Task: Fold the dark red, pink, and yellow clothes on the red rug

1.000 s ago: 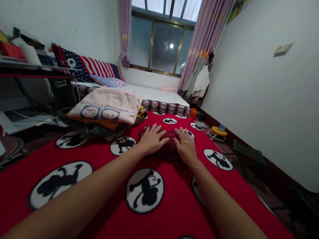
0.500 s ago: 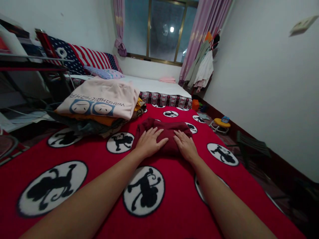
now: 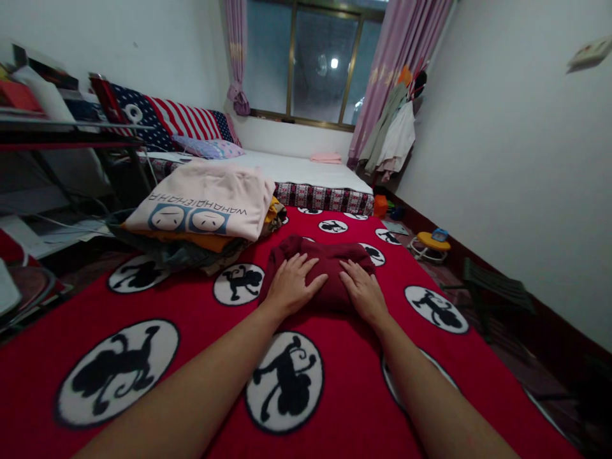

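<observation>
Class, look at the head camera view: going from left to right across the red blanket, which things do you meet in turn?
Stack of folded clothes → left hand → right hand, both hands flat on the dark red folded garment → yellow stool on the floor beyond the red blanket.

Dark maroon, that folded garment point(image 3: 321, 268), plain with no print, and it sits on a bright red blanket point(image 3: 191, 319) dotted with white circles, each carrying a black cartoon figure. On the pile beside it, the top shirt point(image 3: 205, 201) is pale pink with dark lettering and two blue-framed round faces; an orange layer point(image 3: 201, 241) peeks out beneath. Further back, a stars-and-stripes cloth point(image 3: 167, 121) in red, white and navy. The curtains point(image 3: 396, 70) are pinkish purple, and the bed sheet point(image 3: 306, 169) is white with a red patterned edge.
</observation>
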A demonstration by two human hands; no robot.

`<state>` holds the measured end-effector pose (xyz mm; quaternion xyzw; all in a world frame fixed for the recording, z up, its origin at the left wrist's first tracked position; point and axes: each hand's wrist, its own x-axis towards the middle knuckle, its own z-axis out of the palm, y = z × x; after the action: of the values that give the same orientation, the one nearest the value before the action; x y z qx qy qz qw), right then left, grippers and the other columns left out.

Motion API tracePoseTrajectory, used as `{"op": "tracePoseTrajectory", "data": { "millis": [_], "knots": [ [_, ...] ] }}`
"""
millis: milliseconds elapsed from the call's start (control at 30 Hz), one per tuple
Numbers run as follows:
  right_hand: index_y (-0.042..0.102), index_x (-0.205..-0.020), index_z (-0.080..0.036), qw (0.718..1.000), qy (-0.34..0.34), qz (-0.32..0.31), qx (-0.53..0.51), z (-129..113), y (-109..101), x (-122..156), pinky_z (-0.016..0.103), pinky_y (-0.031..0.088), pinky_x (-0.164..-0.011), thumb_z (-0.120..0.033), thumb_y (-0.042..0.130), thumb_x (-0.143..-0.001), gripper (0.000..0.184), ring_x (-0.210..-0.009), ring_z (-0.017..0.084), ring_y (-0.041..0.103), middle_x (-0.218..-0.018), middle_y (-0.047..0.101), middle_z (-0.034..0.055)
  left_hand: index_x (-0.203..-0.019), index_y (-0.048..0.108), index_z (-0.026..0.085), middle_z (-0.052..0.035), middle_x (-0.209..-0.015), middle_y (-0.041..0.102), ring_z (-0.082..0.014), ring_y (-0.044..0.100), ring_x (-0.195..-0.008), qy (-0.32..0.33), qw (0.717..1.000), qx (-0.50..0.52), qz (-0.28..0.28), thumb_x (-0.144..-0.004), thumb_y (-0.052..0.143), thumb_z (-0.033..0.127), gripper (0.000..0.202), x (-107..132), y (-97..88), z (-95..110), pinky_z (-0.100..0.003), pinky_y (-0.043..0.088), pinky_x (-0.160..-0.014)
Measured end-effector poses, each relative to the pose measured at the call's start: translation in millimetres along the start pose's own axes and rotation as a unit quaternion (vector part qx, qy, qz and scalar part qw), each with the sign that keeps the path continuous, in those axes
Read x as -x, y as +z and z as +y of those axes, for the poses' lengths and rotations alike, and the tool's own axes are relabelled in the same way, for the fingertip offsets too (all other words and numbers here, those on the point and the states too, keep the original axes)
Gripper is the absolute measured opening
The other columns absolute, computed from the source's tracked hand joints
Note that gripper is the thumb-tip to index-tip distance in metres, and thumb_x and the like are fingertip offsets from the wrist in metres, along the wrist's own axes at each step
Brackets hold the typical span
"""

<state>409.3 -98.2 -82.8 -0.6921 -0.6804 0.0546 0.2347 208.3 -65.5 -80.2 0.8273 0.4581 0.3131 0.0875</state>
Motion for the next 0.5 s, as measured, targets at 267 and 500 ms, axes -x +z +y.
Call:
{"op": "tracePoseTrajectory", "data": {
  "millis": [267,500],
  "knots": [
    [0.050,-0.139,-0.025,0.997,0.059,0.038,0.018,4.7,1.4,-8.1,0.051,0.028,-0.113,-0.045,0.031,-0.098,0.049,-0.140,0.023,0.035,-0.151,0.041,0.0051,-0.120,0.059,0.016,-0.0110,-0.128,0.057,-0.0199,0.050,-0.125,0.009,0.963,0.142,0.229,-0.095,0.044,0.024,0.031,-8.3,-4.0,-19.1,-0.036,0.036,-0.112],
    [0.035,-0.149,-0.023,0.984,0.139,-0.004,0.109,20.3,-12.5,1.0,0.060,0.024,-0.110,-0.041,0.027,-0.099,0.054,-0.144,0.030,0.025,-0.157,0.027,0.0066,-0.120,0.058,0.014,-0.0142,-0.124,0.059,-0.0263,0.055,-0.118,-0.082,0.989,0.064,0.102,-0.083,0.058,0.018,0.037,23.3,-19.2,-54.1,-0.042,0.041,-0.107]
  ]
}}
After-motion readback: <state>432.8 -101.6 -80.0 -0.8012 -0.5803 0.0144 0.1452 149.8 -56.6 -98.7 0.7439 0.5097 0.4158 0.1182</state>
